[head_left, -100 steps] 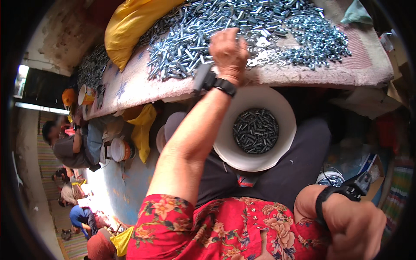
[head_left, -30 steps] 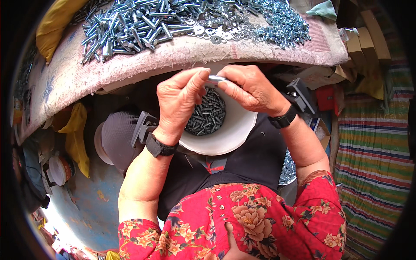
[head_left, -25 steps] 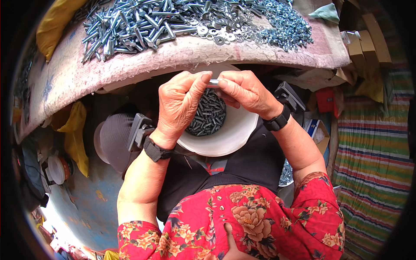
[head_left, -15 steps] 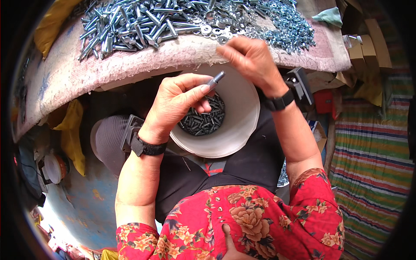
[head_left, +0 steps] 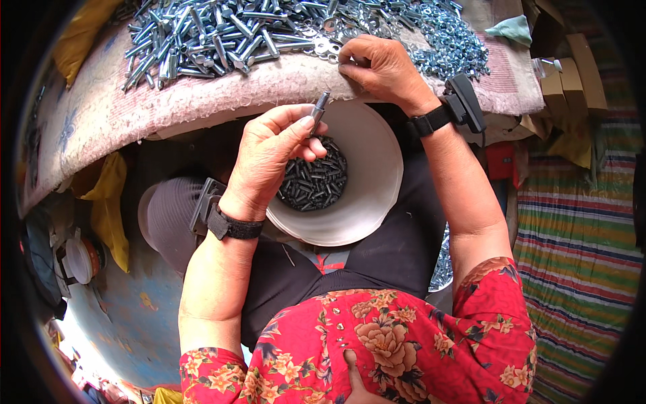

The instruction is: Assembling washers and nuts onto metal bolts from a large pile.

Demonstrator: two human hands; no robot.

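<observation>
My left hand [head_left: 272, 141] is closed in a pinch around a dark grey bolt [head_left: 319, 111], its threaded end pointing up, over the white bucket [head_left: 380, 168]. Inside the bucket lies a heap of small dark grey metal cylinders [head_left: 315, 178]. My right hand [head_left: 383, 71] rests at the near edge of the cloth-covered table [head_left: 269, 82], beside the flat washers [head_left: 324, 47]. Its fingers are curled together, and whatever they hold, if anything, is hidden.
A pile of long silver bolts [head_left: 202, 40] covers the table's left side, with a heap of small nuts [head_left: 457, 47] to the right. A pale green cloth [head_left: 510, 27] lies at the right corner. Cardboard boxes [head_left: 572, 81] stand beyond it, above a striped sheet [head_left: 579, 236].
My right hand has come down onto the table edge, its fingers drawing in. In my left hand the bolt has tipped more upright and shifted slightly left.
</observation>
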